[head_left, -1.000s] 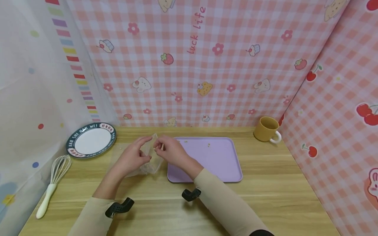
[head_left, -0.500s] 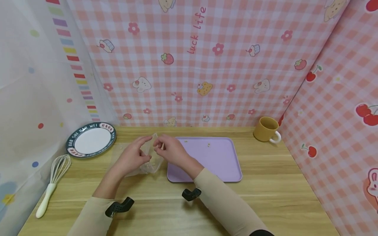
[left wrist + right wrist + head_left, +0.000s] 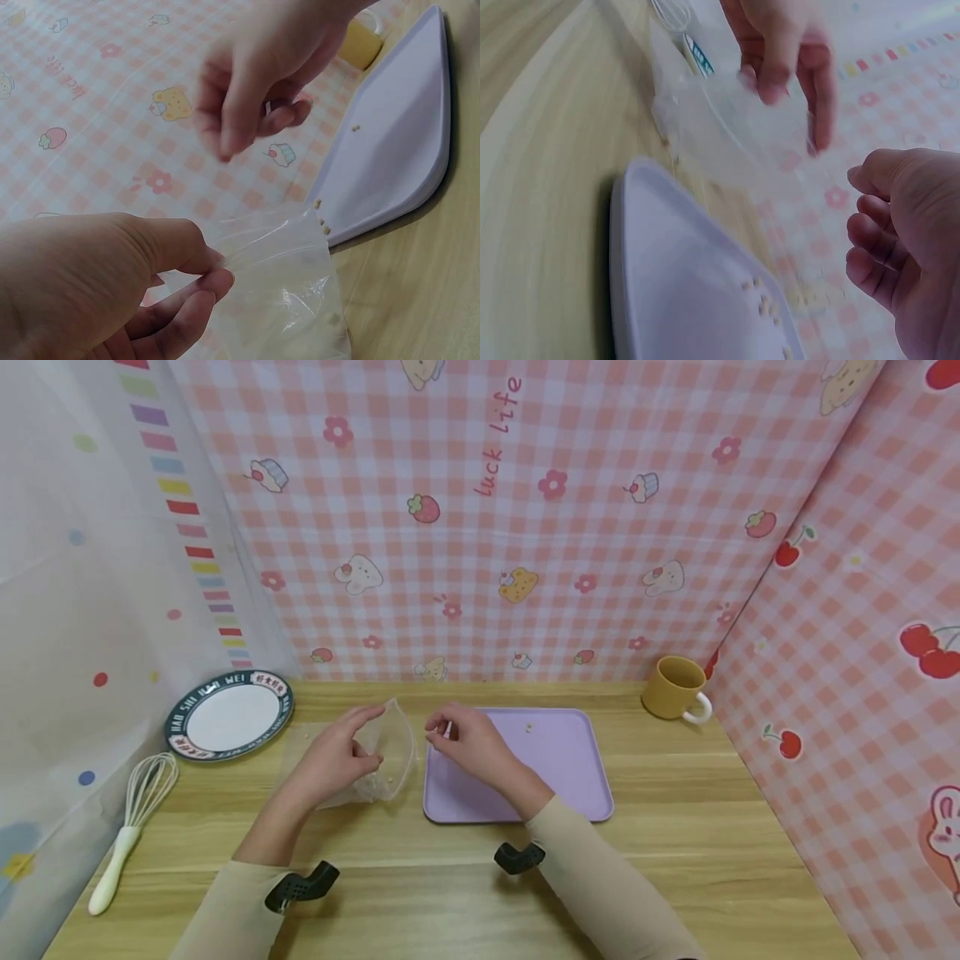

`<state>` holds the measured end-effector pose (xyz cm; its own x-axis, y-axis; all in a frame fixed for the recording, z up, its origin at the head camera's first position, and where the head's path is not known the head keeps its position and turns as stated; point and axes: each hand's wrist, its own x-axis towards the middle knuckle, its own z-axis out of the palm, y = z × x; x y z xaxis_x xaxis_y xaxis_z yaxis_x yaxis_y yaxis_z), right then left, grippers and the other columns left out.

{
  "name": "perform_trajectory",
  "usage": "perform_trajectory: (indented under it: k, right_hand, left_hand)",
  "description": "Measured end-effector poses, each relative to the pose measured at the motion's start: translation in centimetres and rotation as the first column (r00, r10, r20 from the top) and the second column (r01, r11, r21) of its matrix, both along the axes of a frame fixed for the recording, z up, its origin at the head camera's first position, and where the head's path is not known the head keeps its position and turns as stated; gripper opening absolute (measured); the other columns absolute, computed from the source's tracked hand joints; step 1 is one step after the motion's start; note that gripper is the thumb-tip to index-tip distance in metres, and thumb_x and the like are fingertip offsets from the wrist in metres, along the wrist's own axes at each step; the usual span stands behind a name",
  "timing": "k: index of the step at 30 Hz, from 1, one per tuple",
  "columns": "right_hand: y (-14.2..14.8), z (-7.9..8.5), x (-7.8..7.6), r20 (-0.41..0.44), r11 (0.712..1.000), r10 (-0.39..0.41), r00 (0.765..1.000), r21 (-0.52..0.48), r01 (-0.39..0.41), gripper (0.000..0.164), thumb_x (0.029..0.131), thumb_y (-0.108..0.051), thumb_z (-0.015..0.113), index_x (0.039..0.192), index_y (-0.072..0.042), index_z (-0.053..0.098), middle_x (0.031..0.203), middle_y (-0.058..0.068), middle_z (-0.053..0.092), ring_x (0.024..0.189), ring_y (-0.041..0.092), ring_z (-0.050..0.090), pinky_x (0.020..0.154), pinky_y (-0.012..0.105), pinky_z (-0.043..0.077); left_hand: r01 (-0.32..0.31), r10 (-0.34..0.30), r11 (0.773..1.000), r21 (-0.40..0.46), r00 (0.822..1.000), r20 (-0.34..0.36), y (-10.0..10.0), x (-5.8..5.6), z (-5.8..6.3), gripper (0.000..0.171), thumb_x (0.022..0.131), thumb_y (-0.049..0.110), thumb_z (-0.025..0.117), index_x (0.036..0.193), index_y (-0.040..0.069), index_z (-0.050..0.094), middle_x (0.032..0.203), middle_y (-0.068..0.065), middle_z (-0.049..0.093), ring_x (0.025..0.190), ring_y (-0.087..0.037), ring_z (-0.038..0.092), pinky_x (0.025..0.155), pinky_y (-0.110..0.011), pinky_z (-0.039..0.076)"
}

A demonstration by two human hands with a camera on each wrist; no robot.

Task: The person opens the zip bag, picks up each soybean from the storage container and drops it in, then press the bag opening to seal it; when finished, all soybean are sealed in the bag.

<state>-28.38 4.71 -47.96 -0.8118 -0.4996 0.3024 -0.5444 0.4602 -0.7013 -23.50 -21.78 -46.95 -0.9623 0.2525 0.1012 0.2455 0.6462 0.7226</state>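
Observation:
My left hand (image 3: 330,764) pinches the edge of a clear plastic bag (image 3: 289,296), whose mouth gapes toward the right. A few small pale bits show inside or against the bag, too blurred to name. My right hand (image 3: 476,747) hovers over the left part of a lilac tray (image 3: 558,781). Its fingers are loosely curled and the thumb stands apart from them in the right wrist view, with nothing visible between. Several small beige pieces (image 3: 765,306) lie along the tray's far edge, partly hidden by the right hand in the head view.
A plate with a dark green rim (image 3: 283,702) stands at the back left, with a white whisk (image 3: 131,827) in front of it. At the back right is a mustard mug (image 3: 673,689) with a white handle. Patterned cloth walls (image 3: 487,527) close off the wooden table (image 3: 450,893).
My right hand has left the bag's mouth and moved right, over the tray. The bag's opening now shows wider. My left hand has kept its place and its pinch.

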Motion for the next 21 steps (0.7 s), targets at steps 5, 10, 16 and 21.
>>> perform_trajectory:
  k: [5,10,16,21]
  right_hand:
    - [3.7,-1.1,-0.7,-0.007,0.999,-0.047,0.999,-0.015,0.047,0.005,0.101,-0.005,0.079,0.106,-0.006,0.079,0.094,0.001,0.071,0.075,0.014,0.060,0.066,0.027,0.051]
    - [7.4,-2.5,-1.6,0.014,0.992,-0.125,0.992,-0.010,0.126,0.009,0.099,-0.004,0.081,0.108,-0.002,0.079,0.092,0.003,0.071,0.074,0.014,0.060,0.067,0.028,0.050]
    - [10.9,-3.8,-2.5,0.036,0.973,-0.226,0.974,0.061,0.223,0.016,0.098,-0.004,0.082,0.113,-0.002,0.076,0.093,0.004,0.069,0.077,0.014,0.060,0.070,0.031,0.051]
    - [12.5,-4.4,-2.8,0.008,0.952,-0.263,0.965,0.167,0.258,0.018,0.099,-0.006,0.081,0.116,-0.004,0.074,0.097,0.005,0.067,0.085,0.020,0.063,0.079,0.039,0.054]
  left_hand:
    - [0.003,-0.003,1.000,-0.001,1.000,-0.003,-0.1,0.0,-0.1,0.078,0.094,-0.001,0.081,0.165,0.003,0.049,0.166,-0.022,0.048,0.075,-0.015,0.068,0.066,-0.030,0.059]
    - [0.003,-0.003,1.000,-0.002,1.000,-0.012,-0.1,0.0,0.0,0.078,0.094,0.000,0.082,0.165,0.003,0.049,0.165,-0.022,0.048,0.075,-0.015,0.066,0.066,-0.030,0.057]
    - [0.001,-0.001,1.000,-0.009,1.000,-0.007,-0.2,0.0,-0.1,0.078,0.095,0.000,0.082,0.165,0.003,0.049,0.166,-0.021,0.048,0.074,-0.015,0.065,0.066,-0.031,0.058]
    - [-0.003,0.003,1.000,-0.007,1.000,-0.002,-0.3,0.0,-0.1,0.077,0.095,-0.001,0.081,0.165,0.004,0.049,0.165,-0.020,0.048,0.074,-0.015,0.066,0.066,-0.031,0.058]
